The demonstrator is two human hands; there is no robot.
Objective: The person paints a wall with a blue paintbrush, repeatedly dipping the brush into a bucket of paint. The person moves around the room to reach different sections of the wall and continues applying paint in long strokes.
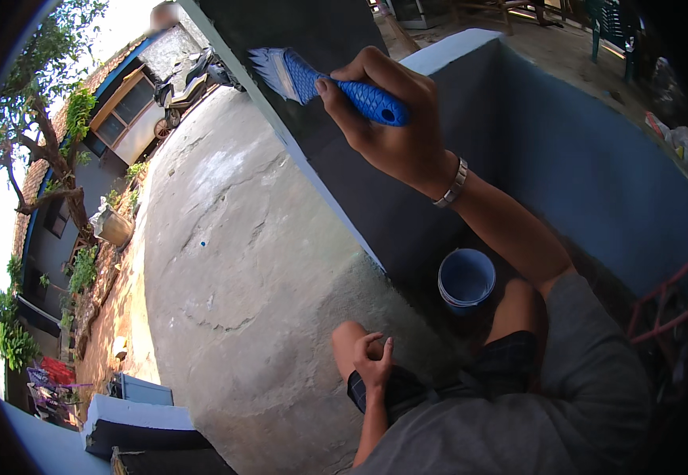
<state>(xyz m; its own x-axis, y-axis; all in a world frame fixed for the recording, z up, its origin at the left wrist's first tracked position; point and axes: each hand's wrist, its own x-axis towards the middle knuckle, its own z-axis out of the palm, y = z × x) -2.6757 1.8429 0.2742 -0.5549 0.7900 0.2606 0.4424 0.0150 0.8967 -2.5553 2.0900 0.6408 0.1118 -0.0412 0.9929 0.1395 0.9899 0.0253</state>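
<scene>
My right hand, with a metal watch band at its wrist, grips the blue textured handle of a paintbrush. The brush's bristles are clumped with pale paint and point to the upper left, in front of a dark-painted pillar. From this angle I cannot tell whether the bristles touch it. Below, between the wall and my knees, stands a small paint pail with bluish insides. My left hand rests at my knee, fingers loosely curled and apart from the thumb, holding nothing.
A low blue-grey wall with a pale top bends round on the right, near a reddish metal frame. Cracked concrete spreads to the left. Farther off are a parked motorbike, a tree and a green plastic chair.
</scene>
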